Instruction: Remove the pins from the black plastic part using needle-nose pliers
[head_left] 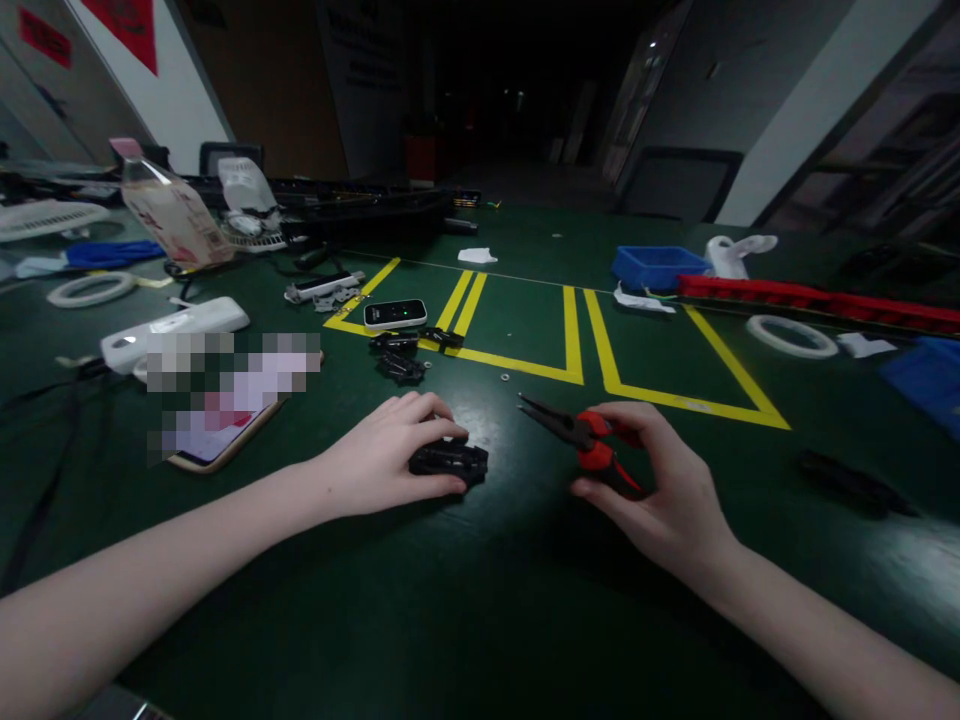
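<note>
My left hand (409,445) is closed around a black plastic part (457,461) that lies on the green table, thumb on the near side and fingers over the far side. In my right hand (664,495) is a pair of needle-nose pliers (596,445) with red and black handles. Their dark jaws point left toward the black part, slightly parted and apart from it, with a small bright spot at the tip. Beyond my left hand lie several similar black parts (401,362). A small ring (505,377) rests on the table between the hands, farther off.
To the left are a phone (225,425), a white device (180,330) and a bottle (172,215). A small box with a green light (395,314) sits near yellow tape (517,365). At right are a blue bin (656,266), a red strip (817,303) and a dark object (855,485).
</note>
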